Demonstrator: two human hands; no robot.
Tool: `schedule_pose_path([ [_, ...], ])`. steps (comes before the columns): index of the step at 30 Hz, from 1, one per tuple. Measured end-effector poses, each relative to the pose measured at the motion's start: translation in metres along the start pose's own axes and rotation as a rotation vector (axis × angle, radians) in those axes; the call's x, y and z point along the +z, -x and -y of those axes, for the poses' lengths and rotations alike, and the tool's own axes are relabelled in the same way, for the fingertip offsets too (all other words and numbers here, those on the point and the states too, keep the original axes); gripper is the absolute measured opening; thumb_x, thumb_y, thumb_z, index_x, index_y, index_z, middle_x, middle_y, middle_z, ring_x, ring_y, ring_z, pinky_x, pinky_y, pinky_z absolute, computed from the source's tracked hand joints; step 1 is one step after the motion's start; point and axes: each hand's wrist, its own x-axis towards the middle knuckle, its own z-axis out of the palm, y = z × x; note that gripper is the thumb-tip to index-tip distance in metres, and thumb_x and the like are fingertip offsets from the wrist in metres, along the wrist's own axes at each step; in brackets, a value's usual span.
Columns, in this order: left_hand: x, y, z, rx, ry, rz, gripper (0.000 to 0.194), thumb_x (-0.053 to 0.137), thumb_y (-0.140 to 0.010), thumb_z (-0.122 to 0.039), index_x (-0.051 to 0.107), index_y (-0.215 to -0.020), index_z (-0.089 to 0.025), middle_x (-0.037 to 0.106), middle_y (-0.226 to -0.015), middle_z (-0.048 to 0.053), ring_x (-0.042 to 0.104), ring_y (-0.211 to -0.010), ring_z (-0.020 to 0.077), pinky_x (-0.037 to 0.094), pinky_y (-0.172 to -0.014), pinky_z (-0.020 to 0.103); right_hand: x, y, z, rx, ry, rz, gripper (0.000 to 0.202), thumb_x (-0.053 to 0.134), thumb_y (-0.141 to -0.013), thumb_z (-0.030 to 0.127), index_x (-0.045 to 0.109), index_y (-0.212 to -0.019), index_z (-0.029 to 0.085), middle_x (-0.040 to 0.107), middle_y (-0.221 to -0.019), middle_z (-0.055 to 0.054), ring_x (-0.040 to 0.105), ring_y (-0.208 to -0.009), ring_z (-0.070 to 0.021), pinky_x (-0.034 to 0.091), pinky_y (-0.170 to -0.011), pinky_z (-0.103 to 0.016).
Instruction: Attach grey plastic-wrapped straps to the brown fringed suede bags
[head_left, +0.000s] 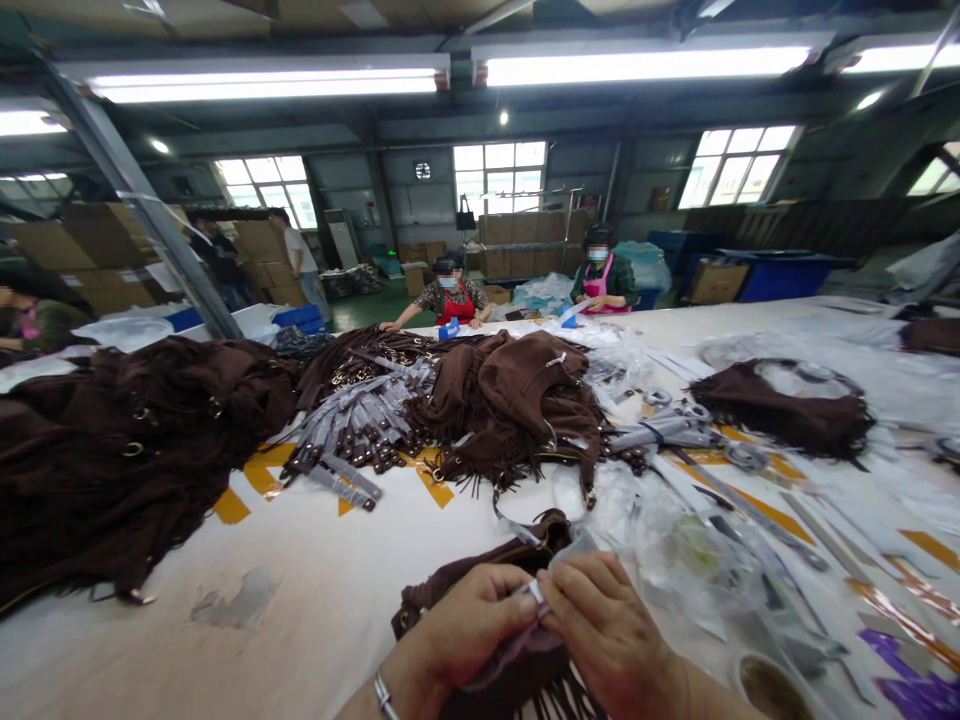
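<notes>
Both my hands meet over a dark brown fringed bag (465,575) at the table's near edge. My left hand (476,620), with a bracelet on its wrist, pinches a small piece of whitish wrapping (534,592) between thumb and fingers. From the right, my right hand (604,615) closes its fingers on the same wrapping, touching my left fingertips. Thin translucent material hangs below the pinch, over the bag. Fringe shows under my right hand. My hands hide the middle of the bag.
Brown bags (540,390) and grey-wrapped straps (360,420) are heaped ahead. A large brown pile (127,450) lies left. Clear plastic (690,550), a round container (772,688) and a fringed bag (787,410) lie right. Masked people sit across the table.
</notes>
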Motion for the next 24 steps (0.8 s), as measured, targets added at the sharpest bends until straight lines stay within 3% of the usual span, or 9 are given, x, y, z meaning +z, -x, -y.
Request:
schedule_pose_path([
  [3,0.003,-0.001,-0.001,-0.002,0.120,-0.038,0.044,0.081,-0.070,-0.049,0.069,-0.084,-0.009,0.061,-0.076,0.006,0.050,-0.065,0.0119,0.037,-0.060,0.022,0.001,0.000,0.000,-0.016,0.030,-0.041,0.029,0.040,-0.100,0.012,0.069,-0.105,0.010,0.068,-0.085,-0.008,0.053,-0.088,-0.0231,0.036,-0.083,-0.037],
  [6,0.008,-0.004,-0.004,-0.026,0.094,-0.137,0.043,0.080,-0.072,-0.050,0.067,-0.077,-0.010,0.059,-0.069,0.004,0.047,-0.060,0.0101,0.034,-0.058,0.022,0.004,0.001,0.000,0.000,0.049,-0.091,0.027,0.043,-0.099,0.011,0.070,-0.103,0.010,0.070,-0.083,-0.007,0.054,-0.085,-0.0220,0.036,-0.083,-0.037],
  [13,0.010,-0.009,-0.006,0.002,-0.245,-0.290,0.040,0.069,-0.080,-0.051,0.067,-0.081,-0.011,0.058,-0.073,0.002,0.046,-0.066,0.0124,0.037,-0.060,0.023,0.008,0.009,0.001,0.118,0.052,-0.144,0.023,0.048,-0.096,0.011,0.071,-0.103,0.013,0.070,-0.087,-0.007,0.059,-0.088,-0.0208,0.041,-0.085,-0.036],
  [17,0.003,-0.013,-0.010,0.021,-0.488,-0.322,0.034,0.056,-0.089,-0.046,0.068,-0.090,-0.014,0.060,-0.074,0.001,0.050,-0.068,0.0151,0.039,-0.063,0.025,0.000,0.047,-0.014,0.258,0.066,-0.077,0.027,0.053,-0.092,0.008,0.068,-0.113,0.016,0.069,-0.103,-0.010,0.062,-0.099,-0.0217,0.048,-0.089,-0.037],
  [19,-0.001,-0.014,-0.013,0.033,-0.595,-0.335,0.036,0.053,-0.090,-0.047,0.069,-0.093,-0.015,0.060,-0.074,0.001,0.055,-0.072,0.0177,0.043,-0.067,0.026,-0.011,0.080,-0.035,0.408,0.099,-0.088,0.027,0.056,-0.091,0.013,0.068,-0.114,0.019,0.070,-0.106,-0.009,0.063,-0.103,-0.0226,0.051,-0.092,-0.039],
  [21,-0.005,-0.015,-0.015,0.069,-0.685,-0.355,0.040,0.052,-0.089,-0.053,0.069,-0.093,-0.017,0.061,-0.075,0.002,0.059,-0.078,0.0206,0.046,-0.072,0.027,-0.030,0.120,-0.064,0.647,0.133,-0.135,0.023,0.059,-0.091,0.022,0.071,-0.111,0.022,0.071,-0.109,-0.010,0.064,-0.107,-0.0254,0.052,-0.095,-0.044],
  [22,-0.008,-0.016,-0.015,0.091,-0.720,-0.363,0.042,0.052,-0.089,-0.056,0.069,-0.092,-0.018,0.062,-0.075,0.002,0.061,-0.080,0.0218,0.048,-0.074,0.027,-0.043,0.141,-0.079,0.802,0.135,-0.166,0.022,0.060,-0.090,0.028,0.072,-0.107,0.021,0.072,-0.111,-0.010,0.064,-0.109,-0.0274,0.051,-0.097,-0.046],
  [24,-0.017,-0.020,-0.015,0.114,-0.760,-0.357,0.047,0.054,-0.085,-0.064,0.069,-0.091,-0.019,0.066,-0.078,0.002,0.063,-0.082,0.0233,0.051,-0.077,0.028,-0.072,0.182,-0.109,1.247,0.077,-0.139,0.024,0.061,-0.085,0.033,0.075,-0.100,0.021,0.073,-0.114,-0.008,0.064,-0.113,-0.0279,0.049,-0.101,-0.042],
])
